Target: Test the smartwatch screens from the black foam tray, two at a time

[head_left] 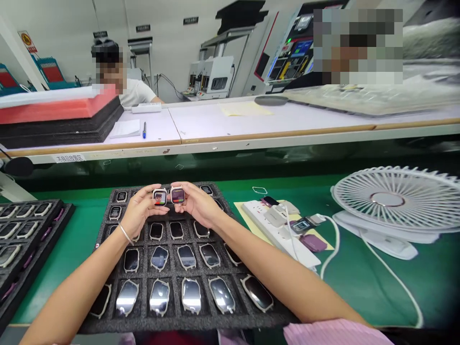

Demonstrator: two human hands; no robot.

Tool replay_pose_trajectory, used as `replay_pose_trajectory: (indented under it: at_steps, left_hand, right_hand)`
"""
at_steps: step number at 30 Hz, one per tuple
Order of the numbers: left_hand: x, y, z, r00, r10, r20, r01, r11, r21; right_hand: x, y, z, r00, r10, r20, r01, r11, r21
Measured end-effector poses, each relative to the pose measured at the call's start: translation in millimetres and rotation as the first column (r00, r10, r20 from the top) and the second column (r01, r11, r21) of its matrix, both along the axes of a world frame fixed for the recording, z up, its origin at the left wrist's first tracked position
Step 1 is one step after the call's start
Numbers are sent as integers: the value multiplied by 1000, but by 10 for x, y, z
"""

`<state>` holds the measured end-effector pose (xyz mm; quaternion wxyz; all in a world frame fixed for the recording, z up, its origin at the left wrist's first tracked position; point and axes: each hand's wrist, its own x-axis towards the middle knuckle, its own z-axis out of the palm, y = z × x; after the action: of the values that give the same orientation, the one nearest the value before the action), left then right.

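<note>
My left hand pinches a smartwatch without a strap, its screen lit with a picture. Beside it, my right hand grips a second smartwatch, whose lit screen shows coloured bars low down. The two watches are held side by side over the far part of a black foam tray. In the tray's compartments lie several strapless watches, such as a dark-screened watch near the front. A few at the back, like the watch on the left, show lit text. My forearms cover some compartments.
Left stands another foam tray of watches. To the right are a white power strip with chargers and cables, and a white fan. Beyond runs a raised shelf with foam sheets and a pen; people are behind it.
</note>
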<state>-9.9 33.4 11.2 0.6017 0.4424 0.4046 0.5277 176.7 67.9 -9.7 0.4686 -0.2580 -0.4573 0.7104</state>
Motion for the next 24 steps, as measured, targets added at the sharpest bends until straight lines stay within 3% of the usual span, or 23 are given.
replay_pose_trajectory:
  at_steps: [4, 8, 11, 16, 24]
  left_hand:
    - [6, 101, 460, 1000, -14, -20, 17, 989, 145]
    - [29, 149, 950, 1000, -19, -7, 20, 948, 316]
    - [49, 169, 1209, 1000, -11, -12, 15, 910, 415]
    - [75, 206, 1427, 999, 29, -24, -12, 861, 509]
    - [126, 260, 1503, 998, 49, -41, -17, 814, 581]
  right_hand:
    - [11, 128, 498, 1000, -4, 18, 2, 988, 157]
    - [34, 233, 1032, 1000, 5, 1, -5, 943, 334]
    - [45, 280, 1328, 1000, 19, -20, -9, 908, 418]
    - [67, 284, 1607, 998, 60, -13, -45, 860, 509]
    - [114, 240, 1737, 1000, -6, 27, -11, 818, 575]
